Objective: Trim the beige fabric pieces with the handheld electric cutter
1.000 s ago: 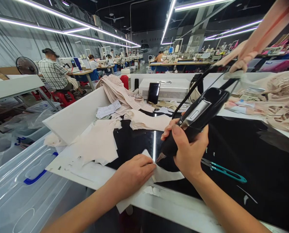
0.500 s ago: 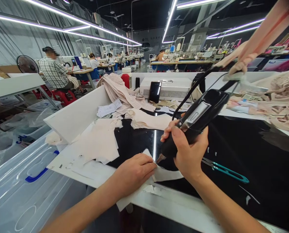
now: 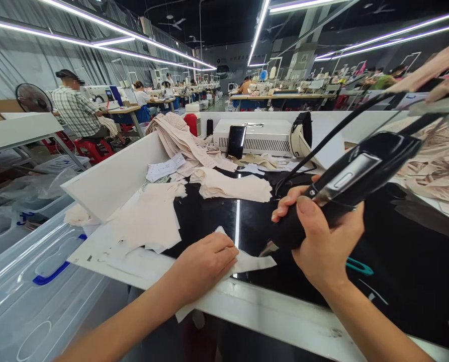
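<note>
Head view, the 1 view there is: the left hand [image 3: 207, 264] rests on a pale strip of cloth [image 3: 252, 261] at the near edge of the black work surface [image 3: 416, 291], its fingers together and slightly bent; they press the strip down, though I cannot tell whether they also pinch it; the strip's free end reaches out to the right of the fingertips.

The right hand [image 3: 324, 241] has its fingers wrapped around a black handheld tool [image 3: 350, 176], thumb along the near side; the tool tilts, its pointed tip [image 3: 268, 249] low and to the left; whether the tip touches anything I cannot tell.

What has just changed: 0.5 s ago the tip was right beside the left fingertips, at the strip; now the tool has swung right, leaving a gap between tip and fingers, while the left hand has stayed put; I judge that 1 pass of the tool at that spot has paused or ended, with the strip kept in place.

The teal snips [image 3: 360, 266] lie partly hidden behind the right wrist; 2 piles of pale pieces, a near pile [image 3: 152, 213] and a far pile [image 3: 234, 186], lie beyond the left hand.
</note>
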A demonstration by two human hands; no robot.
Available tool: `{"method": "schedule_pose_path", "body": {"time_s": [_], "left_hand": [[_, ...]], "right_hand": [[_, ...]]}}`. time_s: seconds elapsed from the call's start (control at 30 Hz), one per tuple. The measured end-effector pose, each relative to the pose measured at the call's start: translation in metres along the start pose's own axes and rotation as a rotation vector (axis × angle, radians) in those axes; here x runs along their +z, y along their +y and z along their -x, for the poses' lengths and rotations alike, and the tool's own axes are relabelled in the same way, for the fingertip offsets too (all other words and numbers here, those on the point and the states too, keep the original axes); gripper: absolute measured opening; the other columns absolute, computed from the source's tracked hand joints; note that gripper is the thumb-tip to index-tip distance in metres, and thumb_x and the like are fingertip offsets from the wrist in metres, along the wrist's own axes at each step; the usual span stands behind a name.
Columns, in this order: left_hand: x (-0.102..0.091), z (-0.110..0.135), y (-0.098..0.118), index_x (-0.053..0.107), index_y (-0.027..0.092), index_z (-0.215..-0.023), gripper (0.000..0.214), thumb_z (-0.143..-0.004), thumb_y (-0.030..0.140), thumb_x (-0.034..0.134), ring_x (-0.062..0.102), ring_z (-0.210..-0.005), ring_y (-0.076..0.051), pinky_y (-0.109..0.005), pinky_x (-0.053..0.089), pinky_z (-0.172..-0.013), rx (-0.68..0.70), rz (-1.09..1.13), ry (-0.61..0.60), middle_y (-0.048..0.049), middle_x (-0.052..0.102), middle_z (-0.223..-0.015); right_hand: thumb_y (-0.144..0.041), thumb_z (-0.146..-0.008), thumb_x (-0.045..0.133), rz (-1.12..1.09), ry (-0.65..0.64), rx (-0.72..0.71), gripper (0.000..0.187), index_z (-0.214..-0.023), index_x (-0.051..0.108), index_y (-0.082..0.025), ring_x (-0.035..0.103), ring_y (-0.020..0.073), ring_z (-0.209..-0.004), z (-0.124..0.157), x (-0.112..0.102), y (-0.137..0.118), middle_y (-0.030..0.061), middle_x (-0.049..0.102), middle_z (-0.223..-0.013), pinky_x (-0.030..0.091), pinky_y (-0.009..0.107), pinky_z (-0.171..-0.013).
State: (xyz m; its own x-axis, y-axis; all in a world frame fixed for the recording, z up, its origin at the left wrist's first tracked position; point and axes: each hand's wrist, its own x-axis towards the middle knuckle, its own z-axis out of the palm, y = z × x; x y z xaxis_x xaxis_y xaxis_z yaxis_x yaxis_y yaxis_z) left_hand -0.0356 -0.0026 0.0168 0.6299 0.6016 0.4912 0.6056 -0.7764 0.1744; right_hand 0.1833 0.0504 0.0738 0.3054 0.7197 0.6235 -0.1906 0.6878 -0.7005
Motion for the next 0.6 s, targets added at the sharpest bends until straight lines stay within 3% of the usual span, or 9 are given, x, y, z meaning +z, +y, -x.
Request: {"method": "schedule_pose_path", "body": {"time_s": [0.2,0.37,0.6], "left_hand": [[0.010,-0.007,0.020,0.074,0.015,-0.115,0.029,-0.124,0.019,0.047,0.078,-0.107,-0.023,-0.037,0.069,-0.101,-0.022,-0.011,-0.001,-0.0097,0.079,-0.112],[0.015,-0.003,0.021,0.074,0.017,-0.116,0.026,-0.123,0.019,0.048,0.077,-0.101,-0.023,-0.038,0.069,-0.095,-0.078,-0.019,-0.048,-0.0088,0.078,-0.110],[0.016,0.003,0.022,0.072,0.018,-0.121,0.015,-0.120,0.018,0.057,0.076,-0.104,-0.023,-0.034,0.069,-0.095,-0.057,-0.035,0.009,-0.0077,0.077,-0.112]], "right_hand": [[-0.043,-0.089,0.100,0.032,0.015,0.017,0.045,-0.109,0.063,-0.029,0.071,0.0152,-0.060,0.006,-0.012,0.000,-0.0079,0.076,-0.084,0.065,0.032,-0.056],[-0.037,-0.090,0.098,0.042,0.006,0.016,0.042,-0.112,0.063,-0.028,0.071,0.0154,-0.061,0.011,-0.016,-0.002,-0.0079,0.077,-0.084,0.064,0.032,-0.056],[-0.032,-0.091,0.096,0.042,-0.001,0.004,0.040,-0.114,0.063,-0.028,0.071,0.0148,-0.060,0.011,-0.015,-0.003,-0.0085,0.076,-0.084,0.063,0.031,-0.057]]}}
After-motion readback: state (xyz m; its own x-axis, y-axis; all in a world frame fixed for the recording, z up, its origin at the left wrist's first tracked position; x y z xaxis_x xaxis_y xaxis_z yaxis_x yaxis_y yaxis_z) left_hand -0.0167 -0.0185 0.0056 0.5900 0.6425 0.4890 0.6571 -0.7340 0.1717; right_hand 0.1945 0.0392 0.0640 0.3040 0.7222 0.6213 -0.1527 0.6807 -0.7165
